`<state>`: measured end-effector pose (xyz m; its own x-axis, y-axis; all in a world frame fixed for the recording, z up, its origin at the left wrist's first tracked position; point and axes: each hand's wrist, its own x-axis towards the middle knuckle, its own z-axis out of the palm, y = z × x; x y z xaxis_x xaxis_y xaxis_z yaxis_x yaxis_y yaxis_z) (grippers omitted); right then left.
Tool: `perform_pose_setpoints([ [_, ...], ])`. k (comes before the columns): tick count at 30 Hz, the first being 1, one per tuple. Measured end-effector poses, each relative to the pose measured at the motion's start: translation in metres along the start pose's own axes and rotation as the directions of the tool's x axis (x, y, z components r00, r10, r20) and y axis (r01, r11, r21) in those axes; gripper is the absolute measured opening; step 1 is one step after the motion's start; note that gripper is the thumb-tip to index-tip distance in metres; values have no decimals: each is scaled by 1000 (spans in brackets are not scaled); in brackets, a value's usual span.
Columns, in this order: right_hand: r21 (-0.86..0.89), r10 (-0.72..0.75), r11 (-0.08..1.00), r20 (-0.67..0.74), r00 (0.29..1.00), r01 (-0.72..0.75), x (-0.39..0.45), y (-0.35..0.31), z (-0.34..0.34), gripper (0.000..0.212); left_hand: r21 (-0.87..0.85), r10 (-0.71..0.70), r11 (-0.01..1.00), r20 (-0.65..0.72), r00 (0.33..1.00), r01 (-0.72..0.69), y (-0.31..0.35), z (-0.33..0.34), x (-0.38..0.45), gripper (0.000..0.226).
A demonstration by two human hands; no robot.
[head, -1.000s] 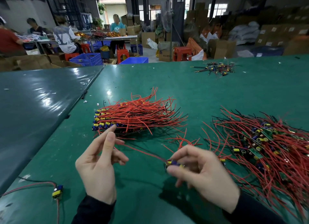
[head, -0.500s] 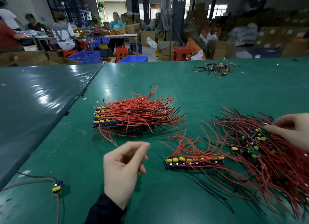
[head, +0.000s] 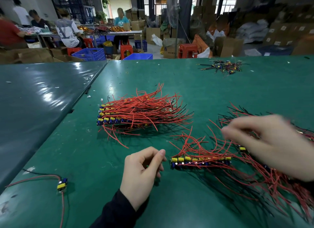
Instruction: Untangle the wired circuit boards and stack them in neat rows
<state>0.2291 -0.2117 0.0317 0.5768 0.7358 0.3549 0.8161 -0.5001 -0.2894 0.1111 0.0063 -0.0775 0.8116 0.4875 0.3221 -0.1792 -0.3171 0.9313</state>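
Note:
A neat stack of wired circuit boards (head: 136,115) lies mid-table, its yellow and blue parts lined up at the left and red wires fanning right. A short row of boards (head: 200,160) lies nearer me. My left hand (head: 141,173) rests just left of that row, fingers loosely curled and holding nothing. The tangled pile (head: 280,185) spreads at the right. My right hand (head: 271,146) hovers over the pile, blurred by motion. A small board (head: 242,149) shows just below its fingers; whether the hand holds it is unclear.
A single board with red and black leads (head: 62,183) lies near the left front of the green table (head: 169,78). A small loose heap of boards (head: 222,67) sits at the far edge. A darker table (head: 34,100) adjoins on the left. People work at benches behind.
My right hand set a board down at the short row, reached into the tangled pile, and now moves back left. My left hand let go of the red wire and rests by the row.

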Motion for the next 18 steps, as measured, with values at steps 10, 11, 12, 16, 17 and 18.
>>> perform_pose_setpoints([
  [10,-283,67,959,299,952,21,24,-6,105,51,111,-62,991,-59,996,68,-6,-9,4,17],
  [11,-266,57,964,276,960,19,25,-10,106,48,115,-85,989,-57,995,91,-8,-9,5,15],
  [12,-245,31,969,234,972,28,25,-11,110,46,107,-115,987,-48,992,120,-9,-9,6,13],
  [16,-39,-85,996,-7,996,85,25,-21,120,37,-78,-235,968,28,972,237,-9,-7,9,13],
  [17,4,-77,997,-45,996,77,26,-23,120,36,-130,-242,961,34,970,244,-8,-7,10,9],
  [18,24,-83,996,-79,993,85,26,-23,120,35,-171,-245,954,36,969,248,-8,-8,11,7],
])
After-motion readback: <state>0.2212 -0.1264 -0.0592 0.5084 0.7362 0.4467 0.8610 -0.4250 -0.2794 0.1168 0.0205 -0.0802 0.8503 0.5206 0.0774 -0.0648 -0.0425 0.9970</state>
